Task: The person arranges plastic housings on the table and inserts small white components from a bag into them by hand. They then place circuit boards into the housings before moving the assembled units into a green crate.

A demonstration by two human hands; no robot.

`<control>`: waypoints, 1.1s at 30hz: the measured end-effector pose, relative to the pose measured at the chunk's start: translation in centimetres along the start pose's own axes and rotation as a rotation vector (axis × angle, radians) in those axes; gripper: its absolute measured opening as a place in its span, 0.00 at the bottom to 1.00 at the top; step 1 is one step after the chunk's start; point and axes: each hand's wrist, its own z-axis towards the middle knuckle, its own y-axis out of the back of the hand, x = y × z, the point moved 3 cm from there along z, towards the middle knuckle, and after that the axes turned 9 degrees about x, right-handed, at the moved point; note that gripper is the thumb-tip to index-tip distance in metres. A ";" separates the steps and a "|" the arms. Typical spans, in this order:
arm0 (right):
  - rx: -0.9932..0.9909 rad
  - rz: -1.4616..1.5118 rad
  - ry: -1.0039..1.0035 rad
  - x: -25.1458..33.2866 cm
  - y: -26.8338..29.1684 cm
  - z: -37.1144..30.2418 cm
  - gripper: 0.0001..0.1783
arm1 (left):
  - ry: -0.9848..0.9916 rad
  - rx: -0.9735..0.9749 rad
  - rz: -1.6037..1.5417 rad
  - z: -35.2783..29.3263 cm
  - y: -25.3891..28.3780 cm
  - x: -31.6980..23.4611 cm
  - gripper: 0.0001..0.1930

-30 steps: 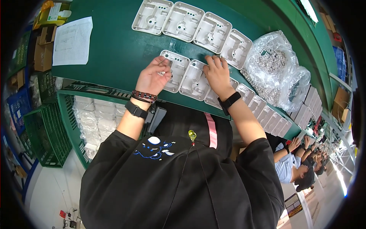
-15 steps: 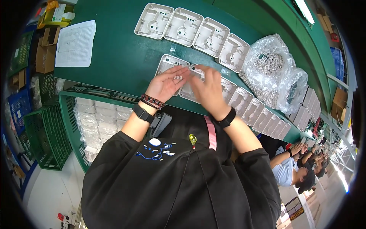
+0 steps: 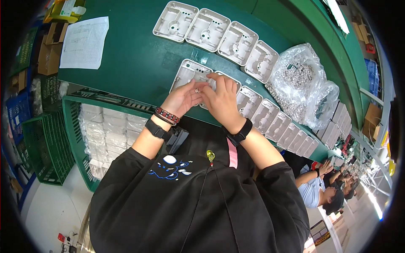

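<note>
My left hand is palm up and slightly cupped over the near row of housings, with a few small white parts lying in it. My right hand bends over that palm, thumb and fingertips drawn together at the parts; what they pinch is hidden. Beneath the hands are a light grey open plastic housing and a second one, both partly covered. More housings continue the row to the right.
Farther back, another row of grey housings lies on the green table. A clear plastic bag of small parts stands right. A paper sheet lies left. Below the edge is a green crate of wrapped pieces. Co-workers sit at right.
My right hand has moved slightly left and down, its fingers now closing in over my left palm. The whole view has shifted slightly.
</note>
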 end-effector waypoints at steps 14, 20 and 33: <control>0.048 -0.191 0.037 -3.9 -4.3 4.4 0.03 | -0.424 -0.384 0.200 -4.6 1.1 -5.1 0.18; 0.168 -0.317 0.144 -3.8 -5.3 5.3 0.03 | -0.450 -0.414 0.220 -6.0 2.3 -4.8 0.16; 0.302 -0.344 0.172 -3.9 -4.0 5.4 0.09 | -0.378 -0.797 1.930 -1.6 0.1 -2.5 0.19</control>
